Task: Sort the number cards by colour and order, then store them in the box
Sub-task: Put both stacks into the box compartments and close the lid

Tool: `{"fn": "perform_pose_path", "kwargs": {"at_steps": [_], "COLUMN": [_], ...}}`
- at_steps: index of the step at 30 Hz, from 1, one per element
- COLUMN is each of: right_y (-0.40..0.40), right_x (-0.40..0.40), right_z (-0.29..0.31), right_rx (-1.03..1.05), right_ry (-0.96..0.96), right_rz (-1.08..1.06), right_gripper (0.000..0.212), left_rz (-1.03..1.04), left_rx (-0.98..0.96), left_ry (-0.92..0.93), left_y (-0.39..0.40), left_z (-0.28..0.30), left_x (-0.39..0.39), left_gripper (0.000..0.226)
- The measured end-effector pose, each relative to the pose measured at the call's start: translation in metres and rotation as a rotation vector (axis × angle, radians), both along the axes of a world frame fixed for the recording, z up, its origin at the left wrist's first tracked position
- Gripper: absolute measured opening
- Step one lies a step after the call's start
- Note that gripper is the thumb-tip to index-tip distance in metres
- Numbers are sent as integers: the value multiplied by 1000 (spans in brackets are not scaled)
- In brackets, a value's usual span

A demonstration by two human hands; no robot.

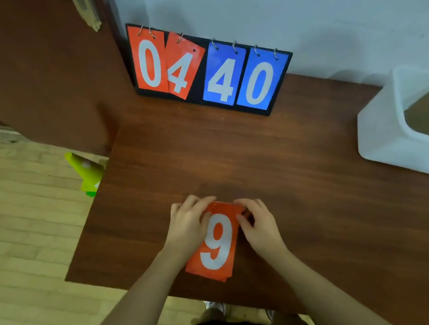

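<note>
Both hands are pinching the far end of a red card stack (215, 243) lying near the table's (311, 203) front edge: left hand (189, 226), right hand (258, 224). Its long axis is running away from the person, apparently several cards thick. The white box (387, 136) is sitting toward the right edge, nearer the right hand.

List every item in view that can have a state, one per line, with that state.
Red 9 card stack: flat on table, face up, gripped at top.
Left hand: pinching stack's top left.
Right hand: pinching stack's top right.
Scoreboard: upright against wall, shows 0 4 4 0.
Red 4 card: hanging crooked from one ring.
White box: open, no cards visible inside.
</note>
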State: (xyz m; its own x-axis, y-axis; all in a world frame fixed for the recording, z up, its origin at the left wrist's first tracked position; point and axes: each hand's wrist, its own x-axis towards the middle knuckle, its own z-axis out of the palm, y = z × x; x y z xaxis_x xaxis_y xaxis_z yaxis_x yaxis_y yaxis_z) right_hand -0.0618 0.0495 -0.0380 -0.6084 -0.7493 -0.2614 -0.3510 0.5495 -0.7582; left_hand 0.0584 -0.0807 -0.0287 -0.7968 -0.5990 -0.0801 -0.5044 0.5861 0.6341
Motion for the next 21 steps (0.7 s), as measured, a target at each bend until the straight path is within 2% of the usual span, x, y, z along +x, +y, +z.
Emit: {"fn": "perform_pose_path", "kwargs": {"at_steps": [7, 14, 21], "right_y": [18, 70, 144], "right_x": [-39, -125, -236], "right_z": [27, 103, 174], "right_rx": [-145, -394, -539], "right_ry": [-46, 267, 449], "right_rz": [-213, -245, -380], "right_gripper": [21, 21, 20], "left_rz": [-24, -204, -296], "left_rx": [32, -102, -238], "left_ry": [72, 263, 453], "left_y": [18, 51, 126], "left_z": [25, 96, 174], "left_x": [-55, -145, -270], "left_gripper": [37, 40, 37]}}
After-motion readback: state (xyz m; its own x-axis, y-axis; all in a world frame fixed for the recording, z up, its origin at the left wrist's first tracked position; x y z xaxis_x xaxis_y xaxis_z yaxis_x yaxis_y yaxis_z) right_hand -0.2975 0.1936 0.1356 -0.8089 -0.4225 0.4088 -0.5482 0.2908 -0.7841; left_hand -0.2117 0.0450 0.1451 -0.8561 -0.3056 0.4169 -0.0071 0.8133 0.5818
